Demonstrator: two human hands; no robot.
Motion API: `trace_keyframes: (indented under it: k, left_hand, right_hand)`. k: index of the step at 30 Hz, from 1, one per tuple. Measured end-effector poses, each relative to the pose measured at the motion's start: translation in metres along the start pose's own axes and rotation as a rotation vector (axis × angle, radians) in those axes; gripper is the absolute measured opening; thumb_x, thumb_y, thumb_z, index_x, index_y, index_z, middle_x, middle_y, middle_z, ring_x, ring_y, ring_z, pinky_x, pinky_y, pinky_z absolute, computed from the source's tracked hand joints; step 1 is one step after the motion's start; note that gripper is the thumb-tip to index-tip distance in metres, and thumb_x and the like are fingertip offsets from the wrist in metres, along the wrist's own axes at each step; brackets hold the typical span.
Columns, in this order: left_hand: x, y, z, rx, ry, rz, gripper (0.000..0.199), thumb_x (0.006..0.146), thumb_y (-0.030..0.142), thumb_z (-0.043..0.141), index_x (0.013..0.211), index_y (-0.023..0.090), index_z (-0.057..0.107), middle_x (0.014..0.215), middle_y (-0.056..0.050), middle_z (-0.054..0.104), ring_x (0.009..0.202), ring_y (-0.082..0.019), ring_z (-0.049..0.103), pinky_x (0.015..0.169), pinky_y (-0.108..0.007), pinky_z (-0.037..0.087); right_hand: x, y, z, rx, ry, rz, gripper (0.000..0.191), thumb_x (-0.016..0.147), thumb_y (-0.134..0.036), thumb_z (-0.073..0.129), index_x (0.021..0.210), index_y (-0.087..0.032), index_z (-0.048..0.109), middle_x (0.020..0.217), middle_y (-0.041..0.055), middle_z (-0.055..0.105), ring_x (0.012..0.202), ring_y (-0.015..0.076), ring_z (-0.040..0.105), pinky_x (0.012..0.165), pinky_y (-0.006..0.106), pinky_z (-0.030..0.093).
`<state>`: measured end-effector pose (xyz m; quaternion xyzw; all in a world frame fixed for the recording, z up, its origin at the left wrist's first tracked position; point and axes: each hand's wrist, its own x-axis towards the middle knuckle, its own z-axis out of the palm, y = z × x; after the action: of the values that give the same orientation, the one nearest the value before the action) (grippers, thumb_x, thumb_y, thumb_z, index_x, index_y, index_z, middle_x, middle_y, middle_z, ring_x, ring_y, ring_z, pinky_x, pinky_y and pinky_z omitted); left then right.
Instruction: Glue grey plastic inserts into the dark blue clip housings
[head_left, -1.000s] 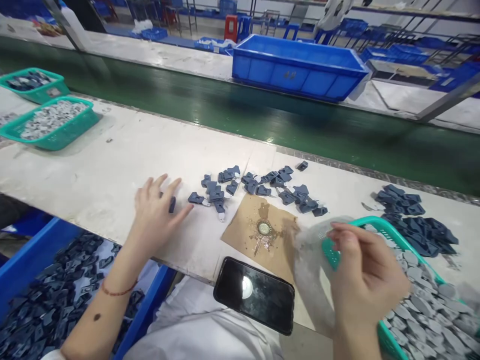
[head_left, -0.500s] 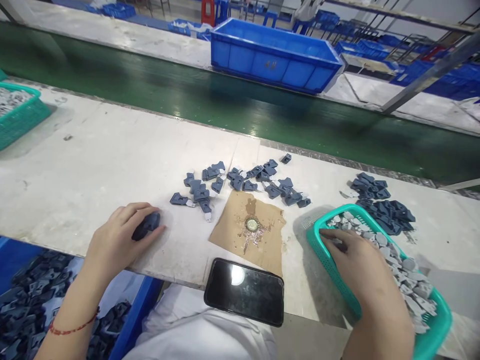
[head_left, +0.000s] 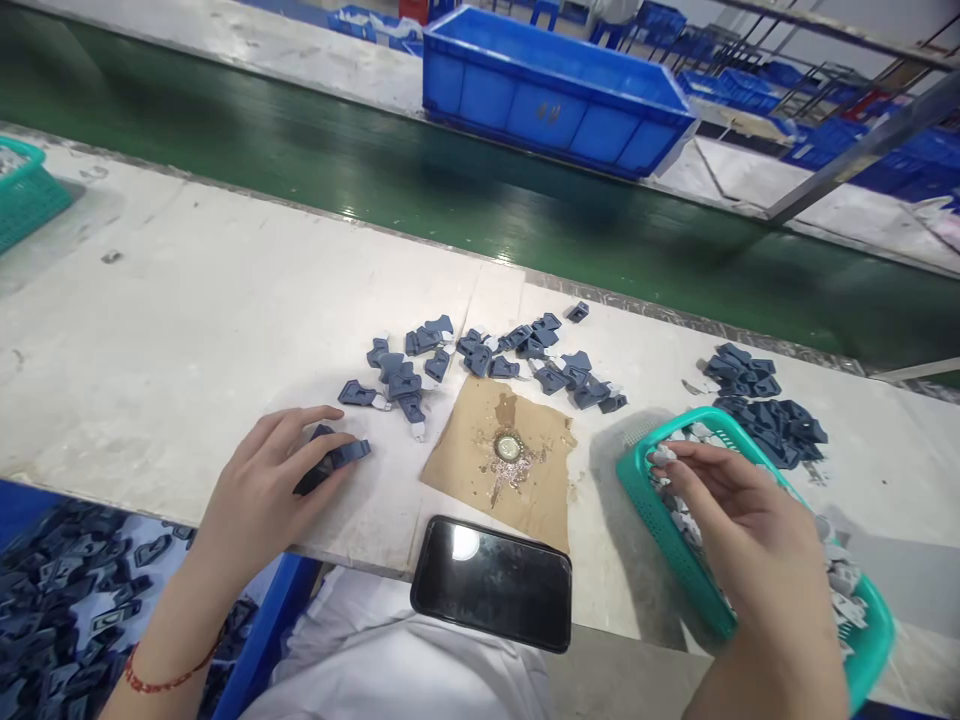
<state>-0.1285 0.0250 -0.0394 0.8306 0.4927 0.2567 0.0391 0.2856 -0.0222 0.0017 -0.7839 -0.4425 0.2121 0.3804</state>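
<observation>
My left hand (head_left: 281,480) is closed around dark blue-grey plastic parts (head_left: 349,453), low over the white table; one sticks out past the fingertips. My right hand (head_left: 750,510) is above a green basket (head_left: 667,540) of small light-grey plastic pieces (head_left: 844,575), pinching one small light-grey piece (head_left: 663,456) between thumb and finger. Between the hands lies a brown paper sheet (head_left: 457,455) with a wet patch and a small round gold-coloured cap (head_left: 508,447) on it. Behind it are scattered blue-grey parts (head_left: 401,380), some with light pieces attached.
A black phone (head_left: 491,585) lies at the table's front edge. More blue-grey parts (head_left: 772,430) are piled right of the basket. A blue bin (head_left: 82,590) of such parts sits lower left. Beyond the table run a green belt (head_left: 300,150) and a large blue crate (head_left: 555,100).
My left hand has moved right with the blue-grey parts, one now protruding from its fingers. My right hand has lifted a little from the basket with a light-grey piece in its pinch.
</observation>
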Motion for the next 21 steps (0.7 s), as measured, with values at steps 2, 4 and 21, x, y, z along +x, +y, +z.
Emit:
trace_keyframes:
  k: [2,4,21]
  left_hand:
    - [0.002,0.002,-0.003,-0.004,0.027,-0.012,0.013,0.1,0.032,0.065,0.109,0.028,0.073,0.129,-0.01,0.073,0.114,-0.036,0.066,0.095,-0.055,0.058]
    - [0.004,0.007,-0.007,-0.017,0.054,-0.032,0.012,0.099,0.03,0.068,0.109,0.03,0.073,0.126,-0.009,0.074,0.113,-0.035,0.066,0.096,-0.055,0.057]
    - [0.034,0.097,0.03,-1.479,-0.222,-0.655,0.018,0.095,0.025,0.074,0.113,0.025,0.073,0.099,-0.003,0.076,0.083,-0.016,0.076,0.078,-0.027,0.062]
  right_hand:
    - [-0.008,-0.007,0.005,0.144,0.043,-0.016,0.038,0.078,-0.054,0.084,0.106,-0.027,0.082,0.096,0.0066,0.079,0.082,0.025,0.075,0.069,0.036,0.062]
    - [-0.015,-0.013,0.013,0.251,0.052,-0.046,0.039,0.078,-0.048,0.087,0.113,-0.03,0.082,0.101,0.005,0.079,0.084,0.0226,0.075,0.075,0.035,0.064]
    - [-0.012,-0.027,0.077,0.367,-0.256,-0.13,0.026,0.099,-0.044,0.066,0.109,-0.026,0.081,0.103,0.0066,0.079,0.087,0.0182,0.07,0.079,0.031,0.058]
